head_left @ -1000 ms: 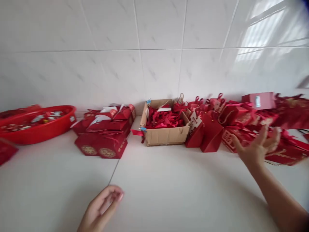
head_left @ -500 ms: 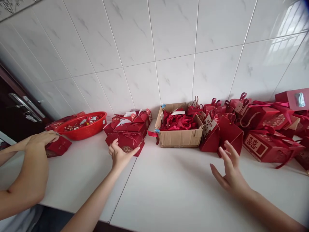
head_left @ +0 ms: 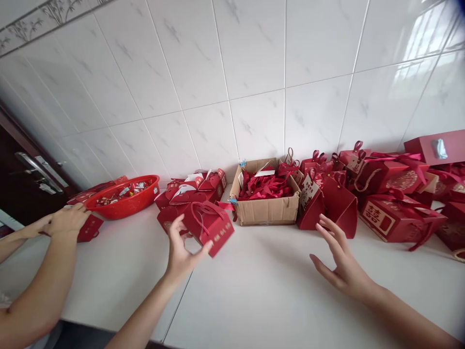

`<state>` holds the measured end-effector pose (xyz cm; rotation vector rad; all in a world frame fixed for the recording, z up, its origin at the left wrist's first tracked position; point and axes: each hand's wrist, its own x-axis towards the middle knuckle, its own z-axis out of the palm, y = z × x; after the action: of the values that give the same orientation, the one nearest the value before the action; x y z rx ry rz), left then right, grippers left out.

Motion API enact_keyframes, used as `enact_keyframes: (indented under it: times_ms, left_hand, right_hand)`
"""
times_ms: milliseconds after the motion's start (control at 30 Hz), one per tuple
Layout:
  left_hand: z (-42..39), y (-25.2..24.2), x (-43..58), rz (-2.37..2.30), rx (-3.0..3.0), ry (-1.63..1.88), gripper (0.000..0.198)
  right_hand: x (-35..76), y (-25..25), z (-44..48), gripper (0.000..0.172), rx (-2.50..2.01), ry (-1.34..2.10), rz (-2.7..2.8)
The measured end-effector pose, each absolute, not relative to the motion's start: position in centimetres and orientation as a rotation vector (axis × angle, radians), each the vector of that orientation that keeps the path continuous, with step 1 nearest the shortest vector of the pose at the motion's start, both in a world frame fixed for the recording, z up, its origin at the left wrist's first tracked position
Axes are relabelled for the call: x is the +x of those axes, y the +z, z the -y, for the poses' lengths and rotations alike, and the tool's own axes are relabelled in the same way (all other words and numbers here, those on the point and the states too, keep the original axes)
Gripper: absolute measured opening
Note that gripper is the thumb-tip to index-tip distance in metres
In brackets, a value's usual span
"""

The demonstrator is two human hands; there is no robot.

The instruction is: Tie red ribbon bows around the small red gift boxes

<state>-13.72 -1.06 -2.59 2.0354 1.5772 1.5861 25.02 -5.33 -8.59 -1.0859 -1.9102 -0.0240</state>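
My left hand (head_left: 185, 249) grips a dark red gift box (head_left: 209, 225) with a cord handle on top and gold lettering on its side. The box is tilted and turned in front of several other red gift boxes (head_left: 194, 189). My right hand (head_left: 339, 264) hovers above the white counter with fingers apart and holds nothing. Closest to it is a red triangular box (head_left: 339, 206), beside one with a printed tag (head_left: 308, 194).
Left of the middle stands a cardboard box (head_left: 267, 211) full of red ribbons. A red plastic basin (head_left: 125, 206) holds wrapped sweets. At far left a co-worker's hands (head_left: 69, 223) handle another red box (head_left: 90, 228). Finished-looking red boxes (head_left: 399, 218) crowd the right, against the tiled wall.
My left hand has taken hold of the front gift box and drawn it right, away from the group, turning it. My right hand stays open, nearly in place.
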Motion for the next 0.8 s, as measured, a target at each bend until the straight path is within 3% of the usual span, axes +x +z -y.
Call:
enact_keyframes:
  times_ms: [133, 467, 533, 633, 733, 800]
  left_hand:
    - [4.0, -0.7, -11.0, -1.068, 2.619, 1.306, 0.091]
    - [2.4, -1.2, -6.5, -0.821, 2.481, 1.108, 0.083]
    - [1.7, -2.0, -6.0, -0.882, 2.468, 0.885, 0.088]
    - [0.4, -3.0, -5.7, -0.867, 2.365, 0.664, 0.097]
    - [-0.8, -3.6, -5.7, -0.781, 2.272, 0.709, 0.104]
    - [-1.1, -3.9, -5.7, -0.741, 2.163, 0.752, 0.093]
  right_hand:
    - [24.9, -8.6, 5.2, 0.073, -1.119, 0.022, 1.949]
    - [24.8, -8.6, 5.0, 0.066, -1.154, -0.032, 1.972]
    - [24.7, -7.9, 4.8, 0.057, -1.108, -0.102, 1.999]
    - [24.1, -5.4, 4.3, 0.03, -0.962, -0.218, 2.026]
    - [23.3, -1.1, 3.6, 0.022, -0.895, -0.229, 1.96]
    - [23.1, 2.4, 3.2, 0.018, -0.913, -0.191, 1.962]
